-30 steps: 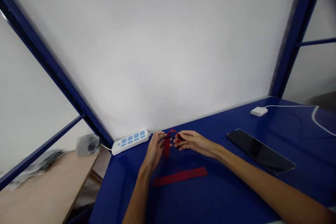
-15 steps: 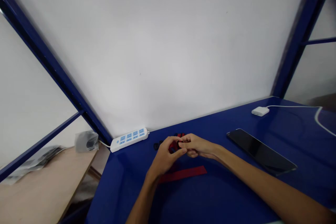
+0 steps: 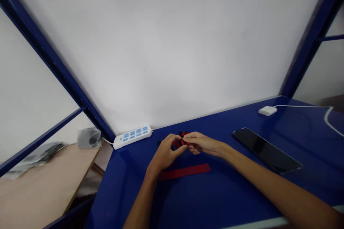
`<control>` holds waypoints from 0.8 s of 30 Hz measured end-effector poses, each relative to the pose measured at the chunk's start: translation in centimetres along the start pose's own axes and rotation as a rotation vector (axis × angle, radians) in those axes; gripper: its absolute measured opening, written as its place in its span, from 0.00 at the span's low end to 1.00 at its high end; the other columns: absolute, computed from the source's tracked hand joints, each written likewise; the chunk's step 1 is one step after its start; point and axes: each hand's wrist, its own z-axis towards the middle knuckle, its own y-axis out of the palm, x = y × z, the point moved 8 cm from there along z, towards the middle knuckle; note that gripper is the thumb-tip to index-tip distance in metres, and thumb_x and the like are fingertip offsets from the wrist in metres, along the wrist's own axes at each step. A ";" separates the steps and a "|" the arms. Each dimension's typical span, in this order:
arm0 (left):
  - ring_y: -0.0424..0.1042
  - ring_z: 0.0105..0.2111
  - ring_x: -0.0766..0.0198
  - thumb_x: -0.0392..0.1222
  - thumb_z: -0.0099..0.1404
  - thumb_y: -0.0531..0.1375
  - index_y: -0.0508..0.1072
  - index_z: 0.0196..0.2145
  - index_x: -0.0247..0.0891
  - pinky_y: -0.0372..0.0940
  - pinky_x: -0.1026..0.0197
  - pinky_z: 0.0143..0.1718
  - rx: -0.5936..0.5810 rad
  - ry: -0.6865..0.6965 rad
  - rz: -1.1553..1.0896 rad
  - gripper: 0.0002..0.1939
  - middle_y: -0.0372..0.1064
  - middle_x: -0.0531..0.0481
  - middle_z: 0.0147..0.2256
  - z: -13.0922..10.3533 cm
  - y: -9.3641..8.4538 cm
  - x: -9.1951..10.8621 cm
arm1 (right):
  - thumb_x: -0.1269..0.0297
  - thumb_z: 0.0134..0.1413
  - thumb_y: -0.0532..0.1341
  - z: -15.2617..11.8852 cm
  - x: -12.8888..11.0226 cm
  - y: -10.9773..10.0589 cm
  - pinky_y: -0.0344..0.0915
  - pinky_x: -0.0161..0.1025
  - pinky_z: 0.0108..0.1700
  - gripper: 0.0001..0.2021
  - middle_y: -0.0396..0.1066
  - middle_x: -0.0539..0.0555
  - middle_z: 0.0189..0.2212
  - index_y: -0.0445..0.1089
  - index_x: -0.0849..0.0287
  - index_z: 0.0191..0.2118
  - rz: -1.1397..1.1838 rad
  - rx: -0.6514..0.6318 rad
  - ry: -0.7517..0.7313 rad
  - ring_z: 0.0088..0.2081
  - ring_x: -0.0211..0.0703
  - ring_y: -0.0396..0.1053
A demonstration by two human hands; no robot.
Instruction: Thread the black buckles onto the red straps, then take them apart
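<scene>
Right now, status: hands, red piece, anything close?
Right hand pinching red piece; left hand at it. Red strip flat, nearer. Red-and-black items behind, partly hidden.

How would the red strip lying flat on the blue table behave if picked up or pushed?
The red strip is probably light, looking so thin. Being long and narrow, it may well droop. Lying flat on the blue table, it seems unlikely to roll.

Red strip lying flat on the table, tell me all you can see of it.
The red strip is long, narrow and plain, with straight edges; it looks like ribbon or cloth, though the material is unclear. It lies flat on the blue table, its right end farther from the person. It is not held. Its left end meets the left wrist in view; contact there is unclear.
</scene>
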 end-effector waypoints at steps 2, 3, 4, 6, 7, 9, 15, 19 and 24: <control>0.69 0.39 0.61 0.51 0.65 0.62 0.75 0.43 0.41 0.63 0.60 0.44 -0.005 0.006 0.012 0.13 0.72 0.50 0.40 0.1 0.0 -0.5 | 0.52 0.53 0.67 0.3 0.4 -0.8 0.45 0.32 0.20 0.19 0.55 0.42 0.17 0.61 0.59 0.26 0.010 0.054 0.017 0.17 0.29 0.49; 0.69 0.38 0.62 0.51 0.66 0.61 0.75 0.42 0.41 0.63 0.60 0.43 -0.001 0.001 0.014 0.13 0.72 0.50 0.39 0.2 -0.1 -0.9 | 0.53 0.53 0.67 0.5 0.5 -1.4 0.43 0.32 0.20 0.18 0.54 0.41 0.16 0.61 0.59 0.26 0.032 0.094 0.021 0.17 0.29 0.48; 0.69 0.37 0.62 0.52 0.66 0.61 0.75 0.41 0.40 0.63 0.61 0.41 0.008 -0.012 0.013 0.13 0.72 0.50 0.38 0.2 -0.3 -1.5 | 0.54 0.52 0.67 0.6 0.5 -2.2 0.42 0.32 0.19 0.18 0.53 0.41 0.16 0.61 0.58 0.25 0.064 0.145 0.015 0.16 0.29 0.47; 0.69 0.35 0.63 0.53 0.66 0.60 0.76 0.40 0.40 0.62 0.61 0.38 0.037 -0.054 0.004 0.14 0.72 0.51 0.37 0.2 -0.9 -2.8 | 0.56 0.50 0.67 0.7 0.1 -4.1 0.42 0.32 0.19 0.18 0.51 0.41 0.14 0.58 0.57 0.23 0.136 0.253 -0.025 0.16 0.29 0.46; 0.69 0.34 0.63 0.53 0.66 0.60 0.76 0.40 0.40 0.62 0.61 0.36 0.056 -0.079 -0.006 0.15 0.72 0.51 0.36 0.1 -1.2 -3.5 | 0.57 0.50 0.67 0.6 -0.3 -5.1 0.42 0.33 0.19 0.18 0.50 0.41 0.14 0.57 0.57 0.22 0.169 0.304 -0.053 0.16 0.29 0.46; 0.68 0.32 0.63 0.55 0.65 0.60 0.76 0.40 0.39 0.62 0.62 0.35 0.080 -0.123 -0.028 0.16 0.72 0.51 0.34 0.0 -1.7 -4.9 | 0.59 0.51 0.65 0.3 -1.1 -6.8 0.42 0.33 0.18 0.20 0.47 0.40 0.14 0.52 0.55 0.21 0.213 0.378 -0.106 0.16 0.29 0.44; 0.70 0.33 0.62 0.57 0.62 0.63 0.76 0.41 0.39 0.64 0.61 0.36 0.040 -0.185 -0.063 0.19 0.72 0.50 0.34 -0.2 -1.7 -7.5 | 0.62 0.54 0.62 -0.3 -2.3 -8.9 0.42 0.35 0.17 0.20 0.44 0.41 0.14 0.48 0.53 0.20 0.283 0.461 -0.171 0.16 0.31 0.41; 0.70 0.34 0.62 0.56 0.60 0.64 0.76 0.41 0.39 0.64 0.61 0.37 0.012 -0.185 -0.012 0.19 0.73 0.49 0.36 -0.3 -1.7 -8.0 | 0.63 0.53 0.62 -0.8 -3.1 -9.2 0.41 0.35 0.17 0.20 0.44 0.41 0.14 0.48 0.53 0.20 0.324 0.496 -0.242 0.17 0.32 0.39; 0.71 0.37 0.59 0.54 0.59 0.65 0.76 0.42 0.38 0.66 0.58 0.41 -0.047 -0.197 0.096 0.19 0.74 0.47 0.39 -0.5 -1.9 -8.4 | 0.61 0.53 0.62 -3.1 -6.4 -9.4 0.45 0.36 0.18 0.22 0.42 0.43 0.15 0.46 0.53 0.20 0.401 0.509 -0.405 0.18 0.34 0.38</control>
